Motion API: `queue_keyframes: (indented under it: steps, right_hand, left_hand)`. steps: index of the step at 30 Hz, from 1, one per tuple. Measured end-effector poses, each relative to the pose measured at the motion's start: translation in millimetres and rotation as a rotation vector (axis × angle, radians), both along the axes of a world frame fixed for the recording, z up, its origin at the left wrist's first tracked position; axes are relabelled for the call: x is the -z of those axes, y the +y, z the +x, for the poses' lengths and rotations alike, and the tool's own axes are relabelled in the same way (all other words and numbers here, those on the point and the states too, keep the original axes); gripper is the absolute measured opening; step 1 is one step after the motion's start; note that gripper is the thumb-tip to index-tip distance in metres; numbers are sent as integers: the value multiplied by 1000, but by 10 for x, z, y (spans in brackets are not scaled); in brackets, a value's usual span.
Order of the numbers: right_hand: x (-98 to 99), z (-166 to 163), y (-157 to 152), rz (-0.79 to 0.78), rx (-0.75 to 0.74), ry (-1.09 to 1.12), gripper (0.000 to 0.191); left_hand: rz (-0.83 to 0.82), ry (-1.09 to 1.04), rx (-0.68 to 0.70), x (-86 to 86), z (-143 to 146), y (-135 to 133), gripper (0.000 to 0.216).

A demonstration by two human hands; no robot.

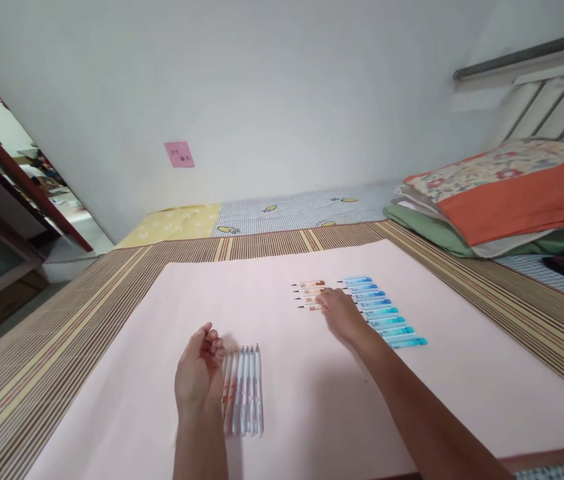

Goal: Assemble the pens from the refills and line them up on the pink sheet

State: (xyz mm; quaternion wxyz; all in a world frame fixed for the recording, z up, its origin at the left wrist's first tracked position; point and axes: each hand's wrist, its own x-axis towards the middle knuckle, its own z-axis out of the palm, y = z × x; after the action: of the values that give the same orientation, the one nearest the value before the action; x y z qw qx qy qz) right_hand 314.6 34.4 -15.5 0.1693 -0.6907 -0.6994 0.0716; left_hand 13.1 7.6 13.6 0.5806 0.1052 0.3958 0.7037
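My right hand (339,312) reaches onto the pink sheet, its fingers pinched at the lowest brush pen (312,307) of a short column. The brown-ended brush pens (315,284) in that column lie with dark tips pointing left. Beside them runs a slanting row of blue and teal brush pens (381,312), partly hidden by my right hand and forearm. My left hand (198,367) rests palm up at the lower left, fingers loosely curled around nothing. Right next to it, several slim clear pens (245,393) stand side by side in a row, some with reddish barrels.
The pink sheet (282,407) covers much of a striped mat (7,387). Along the wall lie yellow cloth (177,223) and checked cloth (292,213). Folded orange and floral bedding (522,193) is piled at the right. A pink note (179,154) sticks to the wall.
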Motion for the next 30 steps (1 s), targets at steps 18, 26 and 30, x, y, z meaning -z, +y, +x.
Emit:
queue_keyframes:
  steps: [18,26,30]
  right_hand:
    - [96,45,-312,-46,-86,190,27]
    - [35,40,-550,-41,-87,328,26]
    - [-117,-10,-583,53,-72,393,30]
  left_hand:
    - [-4,30,19,8,80,-8,5]
    - [32,122,152,127,311,-19,22]
    - [69,229,373,170,632,-111,37]
